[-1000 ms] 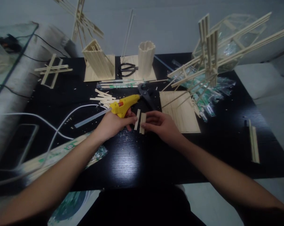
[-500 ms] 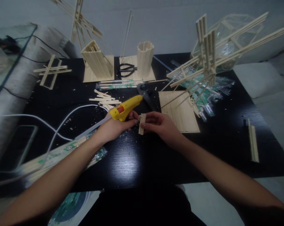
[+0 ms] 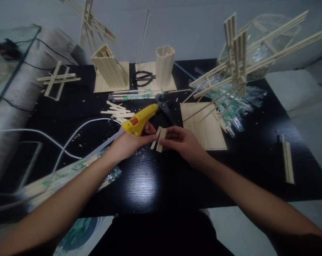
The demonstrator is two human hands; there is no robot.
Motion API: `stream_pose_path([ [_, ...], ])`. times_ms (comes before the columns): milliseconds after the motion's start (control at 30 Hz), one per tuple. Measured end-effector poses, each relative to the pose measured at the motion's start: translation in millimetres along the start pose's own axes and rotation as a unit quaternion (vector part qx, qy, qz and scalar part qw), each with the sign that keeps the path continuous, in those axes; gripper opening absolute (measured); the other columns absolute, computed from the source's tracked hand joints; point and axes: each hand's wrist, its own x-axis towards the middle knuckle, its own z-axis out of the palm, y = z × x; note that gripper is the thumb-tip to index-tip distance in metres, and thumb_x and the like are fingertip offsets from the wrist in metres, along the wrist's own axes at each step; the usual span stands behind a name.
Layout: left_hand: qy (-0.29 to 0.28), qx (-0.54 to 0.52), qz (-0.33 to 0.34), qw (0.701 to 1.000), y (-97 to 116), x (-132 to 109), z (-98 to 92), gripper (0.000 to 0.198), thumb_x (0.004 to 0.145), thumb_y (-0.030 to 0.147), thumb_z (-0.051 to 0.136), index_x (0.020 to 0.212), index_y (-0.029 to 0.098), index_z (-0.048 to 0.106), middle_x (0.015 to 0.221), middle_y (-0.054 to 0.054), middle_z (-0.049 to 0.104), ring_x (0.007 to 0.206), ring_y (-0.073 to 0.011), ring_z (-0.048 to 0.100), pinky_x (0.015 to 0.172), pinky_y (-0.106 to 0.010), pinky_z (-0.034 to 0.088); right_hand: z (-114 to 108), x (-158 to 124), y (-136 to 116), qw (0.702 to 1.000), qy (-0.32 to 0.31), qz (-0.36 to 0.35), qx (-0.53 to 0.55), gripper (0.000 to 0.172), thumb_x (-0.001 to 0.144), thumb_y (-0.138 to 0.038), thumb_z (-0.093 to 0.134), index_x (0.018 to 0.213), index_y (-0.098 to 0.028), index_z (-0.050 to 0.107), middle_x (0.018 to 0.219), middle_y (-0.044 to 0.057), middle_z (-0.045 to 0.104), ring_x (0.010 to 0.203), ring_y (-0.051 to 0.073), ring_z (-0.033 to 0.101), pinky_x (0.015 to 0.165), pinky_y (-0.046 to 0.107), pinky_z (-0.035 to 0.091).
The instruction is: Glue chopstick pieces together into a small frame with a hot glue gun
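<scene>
Short wooden sticks [image 3: 154, 143] are pinched in the fingertips of my left hand [image 3: 130, 144], tilted close beside the other bundle. A yellow glue gun [image 3: 141, 119] with a clear glue stick [image 3: 105, 143] at its back end lies over this hand; how it is gripped is hidden. My right hand [image 3: 183, 142] is closed on a small bundle of short wooden sticks [image 3: 161, 139] lined up side by side. The dark-handled pliers [image 3: 166, 108] lie just beyond the gun's yellow end.
Cut sticks [image 3: 118, 111] lie beyond my left hand. At the back stand two stick towers [image 3: 109, 69] [image 3: 165, 67] on wooden bases. A windmill-like frame [image 3: 237, 67] rises at right over a wooden panel [image 3: 203, 131]. A white cord [image 3: 62, 146] and bagged sticks [image 3: 67, 174] lie left.
The sticks in my left fingers have come into view, angled at the left of the bundle. The glue gun has shifted slightly left with my left hand. My right hand has hardly moved.
</scene>
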Motion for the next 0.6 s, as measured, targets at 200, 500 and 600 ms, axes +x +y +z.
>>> stream_pose_path([
  [200, 0.0, -0.002, 0.0, 1.0, -1.9, -1.1, 0.1, 0.033, 0.071, 0.031, 0.087, 0.082, 0.022, 0.057, 0.09, -0.001, 0.068, 0.085, -0.0172, 0.066, 0.083, -0.03, 0.056, 2.5, -0.4, 0.1, 1.0, 0.014, 0.01, 0.011, 0.041, 0.067, -0.039, 0.095, 0.093, -0.02, 0.071, 0.094, 0.003, 0.079, 0.084, 0.018, 0.076, 0.08, 0.037, 0.067],
  [500, -0.01, -0.038, -0.008, 0.999, 0.5, -1.9, 1.4, 0.035, 0.069, 0.028, 0.089, 0.083, 0.023, 0.057, 0.091, 0.0, 0.069, 0.083, -0.0163, 0.068, 0.082, -0.029, 0.058, 4.5, -0.7, -1.8, 0.999, 0.026, 0.024, 0.022, 0.041, 0.062, -0.036, 0.098, 0.092, -0.02, 0.075, 0.092, 0.002, 0.079, 0.08, 0.016, 0.075, 0.074, 0.031, 0.066],
  [600, -0.016, -0.028, -0.004, 0.999, -0.6, -1.9, 0.0, 0.035, 0.07, 0.029, 0.088, 0.084, 0.023, 0.056, 0.091, 0.0, 0.069, 0.085, -0.0168, 0.069, 0.082, -0.029, 0.057, 3.9, -1.0, -1.7, 0.999, 0.022, 0.024, 0.023, 0.04, 0.062, -0.035, 0.098, 0.092, -0.02, 0.076, 0.093, 0.002, 0.08, 0.082, 0.016, 0.075, 0.075, 0.031, 0.065],
])
